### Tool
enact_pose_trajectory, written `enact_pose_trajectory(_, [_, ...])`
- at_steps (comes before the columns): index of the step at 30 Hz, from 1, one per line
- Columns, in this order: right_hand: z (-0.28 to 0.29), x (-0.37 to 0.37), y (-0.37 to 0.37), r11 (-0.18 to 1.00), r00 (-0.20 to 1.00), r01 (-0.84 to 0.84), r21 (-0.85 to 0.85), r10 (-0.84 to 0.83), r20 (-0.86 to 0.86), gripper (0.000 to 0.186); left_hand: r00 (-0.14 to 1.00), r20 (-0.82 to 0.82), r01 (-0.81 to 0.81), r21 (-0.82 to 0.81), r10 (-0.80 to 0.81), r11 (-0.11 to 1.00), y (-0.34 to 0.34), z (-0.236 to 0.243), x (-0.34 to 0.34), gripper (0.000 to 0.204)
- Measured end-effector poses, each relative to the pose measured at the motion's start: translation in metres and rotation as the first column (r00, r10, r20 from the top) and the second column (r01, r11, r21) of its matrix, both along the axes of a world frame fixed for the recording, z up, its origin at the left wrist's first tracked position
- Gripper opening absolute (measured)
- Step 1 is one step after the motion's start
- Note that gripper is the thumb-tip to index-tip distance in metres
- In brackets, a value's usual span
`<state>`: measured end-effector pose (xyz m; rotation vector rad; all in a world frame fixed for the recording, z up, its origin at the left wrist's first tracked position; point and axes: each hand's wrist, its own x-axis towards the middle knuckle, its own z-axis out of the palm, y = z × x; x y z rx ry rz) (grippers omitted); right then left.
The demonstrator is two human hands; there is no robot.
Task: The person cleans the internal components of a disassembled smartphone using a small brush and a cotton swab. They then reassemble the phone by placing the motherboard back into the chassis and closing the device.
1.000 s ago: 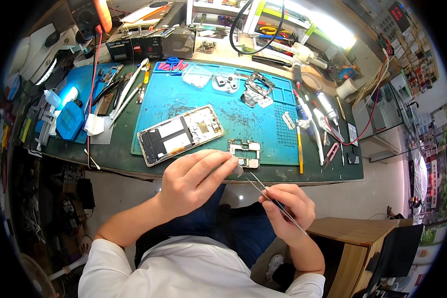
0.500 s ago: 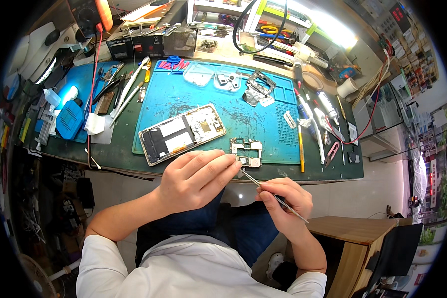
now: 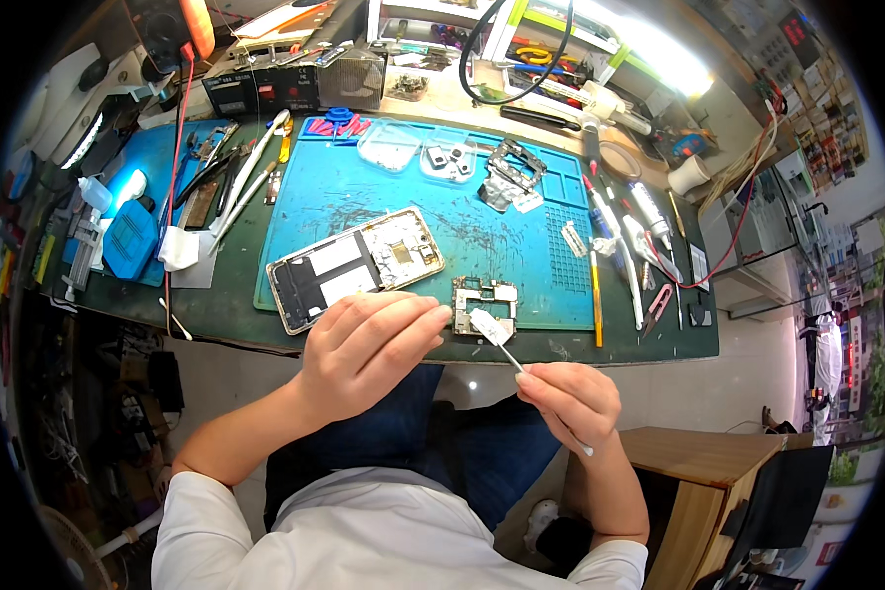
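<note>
My right hand (image 3: 572,401) pinches a thin white cotton swab (image 3: 513,360) between thumb and fingertips. Its near end shows a small white tip below the hand; at its far end, a broad white wad (image 3: 488,325) covers part of a phone circuit board (image 3: 502,293). The board lies at the mat's front edge. Just left of it hovers my left hand (image 3: 369,354), fingers stretched and loosely together, the thumb mostly hidden. Nothing shows in this hand. Beyond it, an opened phone body (image 3: 418,258) lies tilted on the blue mat (image 3: 295,216), partly covered by my fingers.
Clear plastic trays (image 3: 388,147) with small parts and a metal phone frame (image 3: 514,169) sit at the mat's back. Pens, a syringe (image 3: 649,211) and pliers line the right side. Tweezers, a blue box (image 3: 128,241) and another cotton swab (image 3: 176,320) lie left.
My left fingertips have drawn back left, away from the tool's tip. The tool in my right hand has turned and shifted slightly; its white far end now shows over the board.
</note>
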<state>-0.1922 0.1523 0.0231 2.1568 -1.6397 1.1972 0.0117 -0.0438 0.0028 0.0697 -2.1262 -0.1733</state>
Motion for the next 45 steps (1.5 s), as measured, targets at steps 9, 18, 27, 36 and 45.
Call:
enact_pose_trajectory(9, [0.003, -0.039, 0.001, 0.987, 0.988, -0.155, 0.053, 0.156, -0.019, 0.024, 0.945, 0.327, -0.102, 0.351, -0.020, 0.931, 0.016, 0.015, -0.010, 0.077])
enact_pose_trajectory(18, [0.004, -0.046, -0.015, 0.969, 0.970, -0.221, 0.110, 0.208, 0.125, 0.024, 0.901, 0.433, -0.154, 0.389, -0.033, 0.908, 0.014, 0.017, -0.018, 0.084])
enact_pose_trajectory(27, [-0.002, -0.048, -0.029, 0.952, 0.956, -0.278, 0.130, 0.261, 0.132, 0.023, 0.960, 0.279, -0.093, 0.406, -0.026, 0.909, 0.010, -0.002, -0.008, 0.075])
enact_pose_trajectory(36, [0.001, -0.047, -0.032, 0.946, 0.960, -0.268, 0.180, 0.248, 0.128, 0.024, 0.970, 0.241, -0.087, 0.447, -0.026, 0.891, 0.012, -0.006, -0.012, 0.070])
enact_pose_trajectory(45, [0.000, -0.047, -0.033, 0.943, 0.959, -0.271, 0.191, 0.248, 0.138, 0.024, 0.980, 0.199, -0.103, 0.406, 0.022, 0.908, 0.014, -0.009, -0.011, 0.057])
